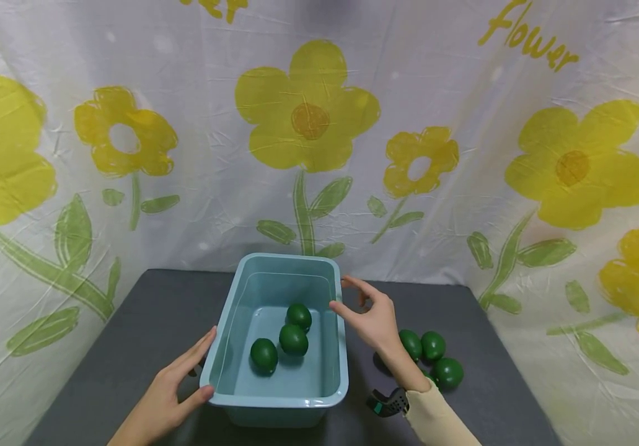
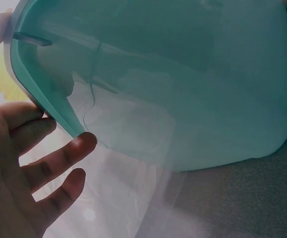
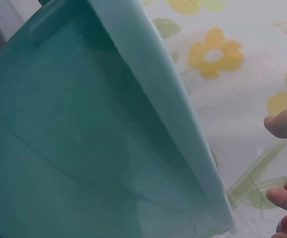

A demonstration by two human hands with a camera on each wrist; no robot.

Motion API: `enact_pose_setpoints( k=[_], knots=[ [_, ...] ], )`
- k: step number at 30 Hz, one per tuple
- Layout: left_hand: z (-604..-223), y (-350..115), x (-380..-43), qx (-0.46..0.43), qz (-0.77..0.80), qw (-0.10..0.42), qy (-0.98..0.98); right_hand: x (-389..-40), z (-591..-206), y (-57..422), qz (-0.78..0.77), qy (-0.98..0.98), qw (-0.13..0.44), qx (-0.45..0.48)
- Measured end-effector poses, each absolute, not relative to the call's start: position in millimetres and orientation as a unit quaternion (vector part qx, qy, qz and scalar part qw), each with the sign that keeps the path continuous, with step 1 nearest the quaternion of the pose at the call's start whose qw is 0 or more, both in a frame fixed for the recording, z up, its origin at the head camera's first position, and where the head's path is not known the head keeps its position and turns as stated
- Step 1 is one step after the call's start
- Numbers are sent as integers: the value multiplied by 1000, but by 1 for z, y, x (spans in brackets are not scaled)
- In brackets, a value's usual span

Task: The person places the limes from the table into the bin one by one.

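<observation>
A light blue plastic bin [image 1: 274, 402] stands on the dark table with 3 shiny dark green, lime-like fruits [image 1: 294, 340] on its floor. My left hand [image 1: 171, 385] is at the bin's near left side, thumb by the front corner and fingers along the rim. In the left wrist view its fingers [image 2: 59, 163] reach out loosely under the rim. Over at the right rim, my right hand [image 1: 374, 317] has thumb and fingers spread, holding nothing. The right wrist view shows its thumb [image 3: 285, 124] apart from the bin's wall [image 3: 74, 124].
Several more of the green fruits [image 1: 447, 373] lie on the table [image 1: 492, 371] to the right, partly hidden behind my right forearm. A black wristband device [image 1: 387, 402] sits on that wrist. A flower-printed cloth [image 1: 202, 204] hangs around the table's back and sides.
</observation>
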State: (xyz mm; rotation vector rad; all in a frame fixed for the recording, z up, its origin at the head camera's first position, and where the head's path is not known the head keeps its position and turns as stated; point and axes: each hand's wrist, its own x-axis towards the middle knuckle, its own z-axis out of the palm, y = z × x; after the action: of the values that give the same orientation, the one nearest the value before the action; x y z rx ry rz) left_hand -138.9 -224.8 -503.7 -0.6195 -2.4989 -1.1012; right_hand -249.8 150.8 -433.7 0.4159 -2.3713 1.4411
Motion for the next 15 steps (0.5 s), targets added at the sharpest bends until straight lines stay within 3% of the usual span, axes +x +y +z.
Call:
enact_pose_setpoints(
  k=[15],
  knots=[
    [-503, -223, -138, -211, -384, 167, -883, -251, -426, 206, 504, -832, 214, 94]
  ],
)
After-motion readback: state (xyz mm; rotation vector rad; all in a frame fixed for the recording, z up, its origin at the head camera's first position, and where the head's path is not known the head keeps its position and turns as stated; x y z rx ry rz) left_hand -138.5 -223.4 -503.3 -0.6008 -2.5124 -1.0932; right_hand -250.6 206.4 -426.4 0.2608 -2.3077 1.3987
